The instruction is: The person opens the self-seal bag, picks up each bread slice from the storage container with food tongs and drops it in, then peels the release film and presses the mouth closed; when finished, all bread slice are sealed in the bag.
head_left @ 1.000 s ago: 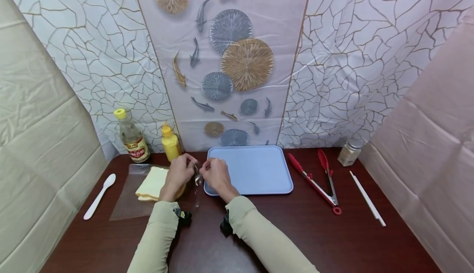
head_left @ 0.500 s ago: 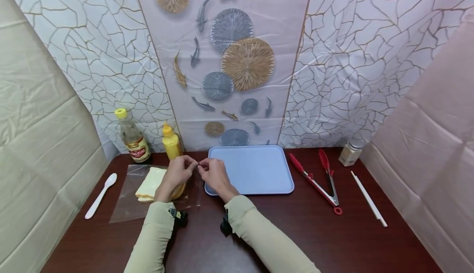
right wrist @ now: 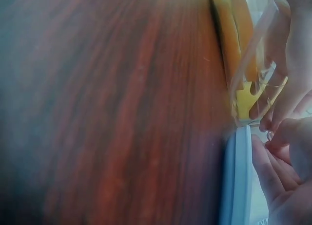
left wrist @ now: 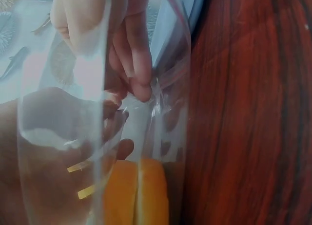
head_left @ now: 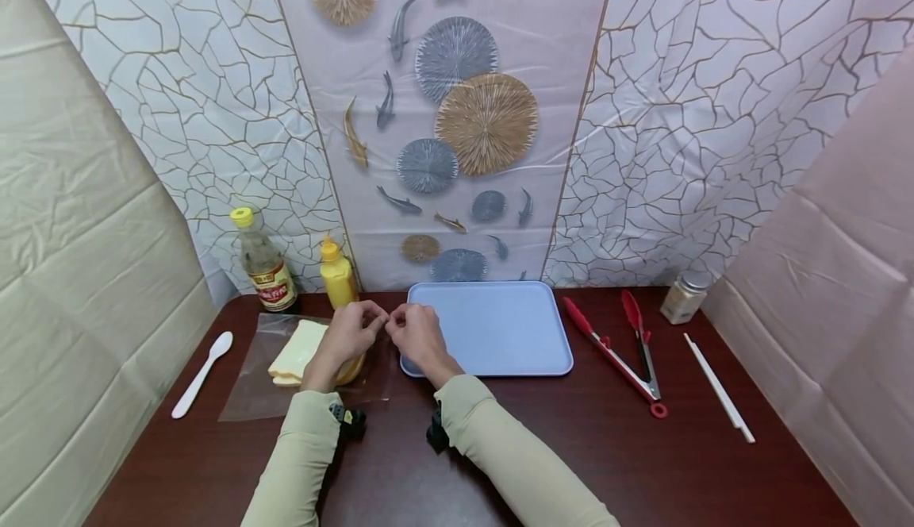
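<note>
Both hands meet at the mouth of the clear bag [head_left: 307, 364], which lies flat on the worktop [head_left: 571, 463] just left of the blue tray [head_left: 493, 328] with the bread [head_left: 300, 350] inside it. The left hand [head_left: 347, 335] and right hand [head_left: 417, 336] each pinch a lip of the film at the bag's right edge, fingertips almost touching one another, so the step in hand looks like parting the opening. The left wrist view shows a fingertip [left wrist: 141, 91] pressed against a puckered fold of the plastic, with the yellow crust below it (whether the seal has already split there is too blurred to tell). As a judgement, the next move calls for drawing the 2 lips apart evenly, keeping the pinch on single layers so the film does not slip or tear, and holding the bag down so the bread does not slide. Both forearms come in from the near edge of the worktop, angled toward each other, wrists low and knuckles up, the 2 hands well left of the tongs [head_left: 621, 348].
</note>
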### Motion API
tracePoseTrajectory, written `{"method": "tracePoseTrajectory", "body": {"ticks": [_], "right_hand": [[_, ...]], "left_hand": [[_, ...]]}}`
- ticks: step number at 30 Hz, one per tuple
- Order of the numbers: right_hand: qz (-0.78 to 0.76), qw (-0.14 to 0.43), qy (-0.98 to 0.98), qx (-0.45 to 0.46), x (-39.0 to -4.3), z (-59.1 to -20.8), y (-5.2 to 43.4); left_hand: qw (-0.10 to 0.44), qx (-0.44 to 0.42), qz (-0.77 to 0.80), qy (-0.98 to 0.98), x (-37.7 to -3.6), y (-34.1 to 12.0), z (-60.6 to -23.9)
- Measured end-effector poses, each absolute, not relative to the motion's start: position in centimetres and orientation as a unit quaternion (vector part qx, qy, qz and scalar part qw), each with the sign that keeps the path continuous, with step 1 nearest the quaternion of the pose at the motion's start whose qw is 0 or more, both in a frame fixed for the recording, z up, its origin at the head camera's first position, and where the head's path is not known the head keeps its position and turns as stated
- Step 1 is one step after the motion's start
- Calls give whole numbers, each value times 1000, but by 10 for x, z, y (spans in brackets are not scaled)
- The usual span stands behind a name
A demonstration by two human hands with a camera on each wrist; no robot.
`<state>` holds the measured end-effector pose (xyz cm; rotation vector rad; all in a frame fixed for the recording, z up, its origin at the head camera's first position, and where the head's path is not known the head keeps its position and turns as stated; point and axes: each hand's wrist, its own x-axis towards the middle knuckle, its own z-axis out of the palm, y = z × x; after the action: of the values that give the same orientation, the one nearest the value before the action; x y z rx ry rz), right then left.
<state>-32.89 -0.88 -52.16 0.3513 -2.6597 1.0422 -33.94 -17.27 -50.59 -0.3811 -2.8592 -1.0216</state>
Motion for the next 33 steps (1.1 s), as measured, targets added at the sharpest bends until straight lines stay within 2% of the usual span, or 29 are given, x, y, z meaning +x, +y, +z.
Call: {"method": "tracePoseTrajectory", "body": {"ticks": [6, 10, 16, 27, 33], "right_hand": [[360, 129, -917, 116, -324, -518, -6], [358, 134, -918, 107, -321, -517, -3], [364, 134, -914, 122, -314, -517, 2], [422, 72, -888, 170, -291, -506, 30], [464, 46, -866, 182, -275, -507, 53]], "left_hand": [[66, -122, -331, -933, -338, -168, -509], [62, -118, -332, -934, -339, -164, -510], [77, -76, -327, -939, -340, -167, -510], [99, -93, -378, -916, -345, -177, -517], [91, -97, -403, -906, -347, -183, -522]]}}
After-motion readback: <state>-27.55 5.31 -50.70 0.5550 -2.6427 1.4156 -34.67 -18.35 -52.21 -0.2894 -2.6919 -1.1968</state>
